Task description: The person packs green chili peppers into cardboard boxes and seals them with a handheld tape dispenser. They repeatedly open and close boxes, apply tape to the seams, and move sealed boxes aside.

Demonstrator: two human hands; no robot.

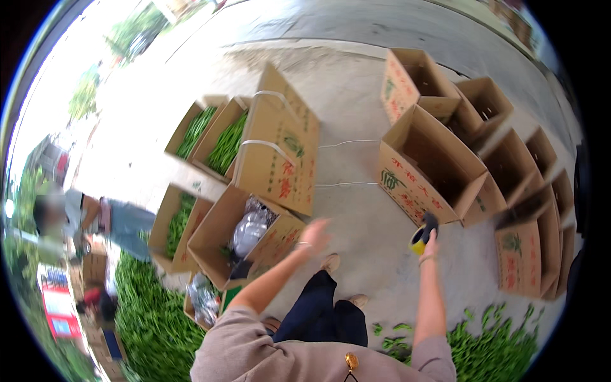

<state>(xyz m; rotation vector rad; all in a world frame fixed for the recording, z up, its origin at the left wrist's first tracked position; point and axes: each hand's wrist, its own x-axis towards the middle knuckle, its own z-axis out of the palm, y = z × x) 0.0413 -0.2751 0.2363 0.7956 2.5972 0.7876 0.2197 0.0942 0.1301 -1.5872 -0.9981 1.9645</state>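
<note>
My right hand (429, 245) is closed around a tape dispenser (422, 236) with a black handle and a yellow roll. It is held over the concrete, near the lower corner of a large open-topped cardboard box (412, 189) on the right. My left hand (315, 235) is blurred, its fingers stretched out and nothing visible in them. It is beside an open box (219, 240) with clear plastic bags (251, 232) inside. Just beyond stands a stack of flattened cartons (277, 143) tied with white straps.
Boxes of green peppers (226, 146) stand at the left, with a heap of peppers (149, 318) below them. More loose peppers (496, 344) lie at lower right. Empty boxes (528, 254) crowd the right side. White straps (347, 184) cross the floor. Another person (121, 219) is at far left.
</note>
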